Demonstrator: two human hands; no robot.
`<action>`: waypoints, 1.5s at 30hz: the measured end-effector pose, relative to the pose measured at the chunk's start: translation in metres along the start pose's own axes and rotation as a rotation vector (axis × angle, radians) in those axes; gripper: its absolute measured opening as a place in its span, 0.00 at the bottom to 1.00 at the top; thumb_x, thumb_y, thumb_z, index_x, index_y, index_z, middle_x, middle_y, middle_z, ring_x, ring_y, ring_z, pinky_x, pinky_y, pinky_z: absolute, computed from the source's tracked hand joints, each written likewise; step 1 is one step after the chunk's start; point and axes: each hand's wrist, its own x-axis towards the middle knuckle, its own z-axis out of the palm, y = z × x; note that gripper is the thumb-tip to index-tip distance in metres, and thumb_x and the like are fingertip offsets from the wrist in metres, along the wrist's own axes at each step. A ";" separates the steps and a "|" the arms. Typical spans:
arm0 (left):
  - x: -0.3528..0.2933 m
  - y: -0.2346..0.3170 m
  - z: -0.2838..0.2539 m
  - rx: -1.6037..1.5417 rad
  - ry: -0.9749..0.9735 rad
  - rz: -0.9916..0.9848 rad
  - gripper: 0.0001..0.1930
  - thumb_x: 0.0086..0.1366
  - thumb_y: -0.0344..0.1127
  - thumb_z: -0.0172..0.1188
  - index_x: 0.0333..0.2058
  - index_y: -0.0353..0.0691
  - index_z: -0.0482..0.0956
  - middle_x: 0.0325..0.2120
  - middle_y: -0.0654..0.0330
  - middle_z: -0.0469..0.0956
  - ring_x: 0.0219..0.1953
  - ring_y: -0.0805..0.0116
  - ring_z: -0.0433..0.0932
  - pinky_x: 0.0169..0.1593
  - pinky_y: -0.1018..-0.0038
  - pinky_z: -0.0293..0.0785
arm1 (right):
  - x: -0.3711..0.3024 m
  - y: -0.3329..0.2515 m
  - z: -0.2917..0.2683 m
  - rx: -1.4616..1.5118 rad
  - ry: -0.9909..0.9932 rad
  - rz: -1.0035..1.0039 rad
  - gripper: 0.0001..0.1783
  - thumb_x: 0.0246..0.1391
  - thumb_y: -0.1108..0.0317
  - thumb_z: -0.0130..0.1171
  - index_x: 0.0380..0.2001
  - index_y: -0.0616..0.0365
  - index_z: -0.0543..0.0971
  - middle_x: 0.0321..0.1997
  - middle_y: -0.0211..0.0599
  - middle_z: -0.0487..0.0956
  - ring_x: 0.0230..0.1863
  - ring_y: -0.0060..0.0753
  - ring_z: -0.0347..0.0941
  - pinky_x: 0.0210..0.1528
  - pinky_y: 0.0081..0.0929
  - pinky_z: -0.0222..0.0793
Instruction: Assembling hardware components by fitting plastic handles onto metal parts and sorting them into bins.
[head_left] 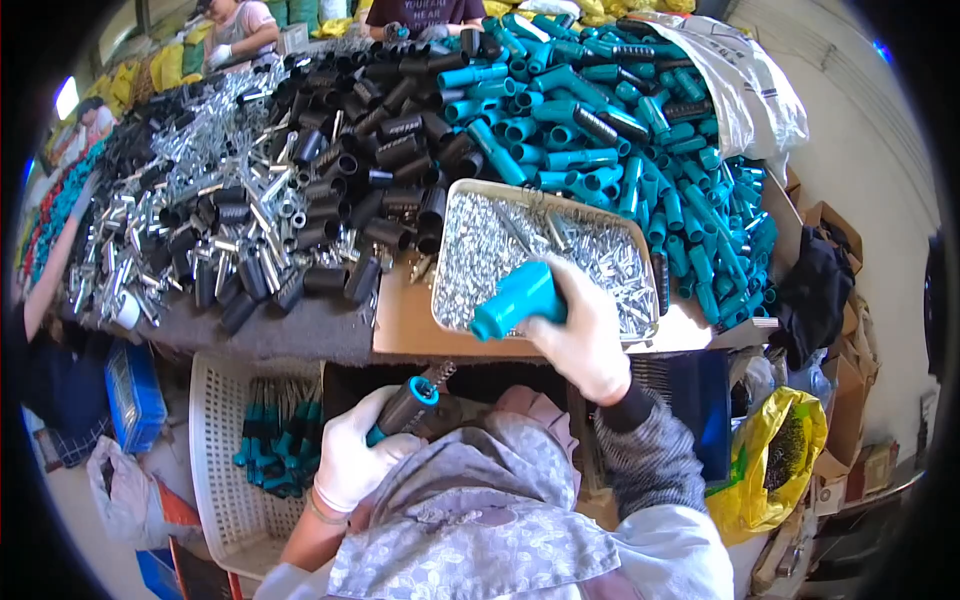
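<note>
My right hand (585, 335), in a white glove, is closed around a teal plastic sleeve (520, 300), which tilts over the near edge of a pale tray (440, 300). Small silvery metal parts (490, 255) fill that tray. Lower down and to the left, my gloved left hand (365, 450) grips a black tubular handle (408, 408) with a teal rim. A dark coiled spring (440, 375) pokes out of its end. The two held pieces are apart. My left fingers partly hide the handle's lower end.
Heaps of teal sleeves (600, 130), black sleeves (400, 150) and metal tubes (150, 240) cover the table. A white basket (215, 450) at lower left holds teal-and-black pieces (280, 440). A yellow bag (780, 460) stands at right. Other people (240, 30) work across the table and at left.
</note>
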 end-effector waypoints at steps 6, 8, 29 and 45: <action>-0.013 0.004 0.004 0.096 -0.065 -0.043 0.30 0.56 0.43 0.76 0.54 0.35 0.79 0.35 0.50 0.84 0.37 0.71 0.83 0.44 0.72 0.79 | -0.057 -0.005 0.012 0.043 0.016 0.061 0.34 0.44 0.67 0.74 0.57 0.58 0.77 0.49 0.48 0.82 0.51 0.50 0.81 0.54 0.37 0.75; -0.016 0.005 0.006 0.107 -0.063 -0.028 0.29 0.56 0.41 0.75 0.54 0.35 0.79 0.36 0.49 0.84 0.37 0.69 0.85 0.45 0.71 0.79 | -0.058 -0.007 0.010 0.028 0.017 0.032 0.34 0.43 0.67 0.74 0.56 0.57 0.77 0.47 0.47 0.82 0.49 0.50 0.81 0.52 0.37 0.76; -0.020 0.002 -0.016 0.177 -0.492 -0.056 0.27 0.56 0.38 0.74 0.54 0.37 0.80 0.38 0.51 0.85 0.37 0.57 0.86 0.44 0.68 0.80 | -0.064 -0.012 -0.006 0.696 -0.992 0.199 0.33 0.48 0.59 0.76 0.58 0.54 0.79 0.47 0.37 0.84 0.47 0.31 0.80 0.54 0.30 0.75; 0.003 0.001 -0.038 0.162 -0.781 -0.194 0.26 0.59 0.44 0.71 0.54 0.36 0.81 0.37 0.55 0.86 0.34 0.64 0.84 0.42 0.68 0.79 | -0.072 -0.027 0.010 0.297 -0.803 -0.368 0.23 0.48 0.65 0.66 0.51 0.49 0.82 0.34 0.39 0.83 0.33 0.48 0.81 0.39 0.40 0.78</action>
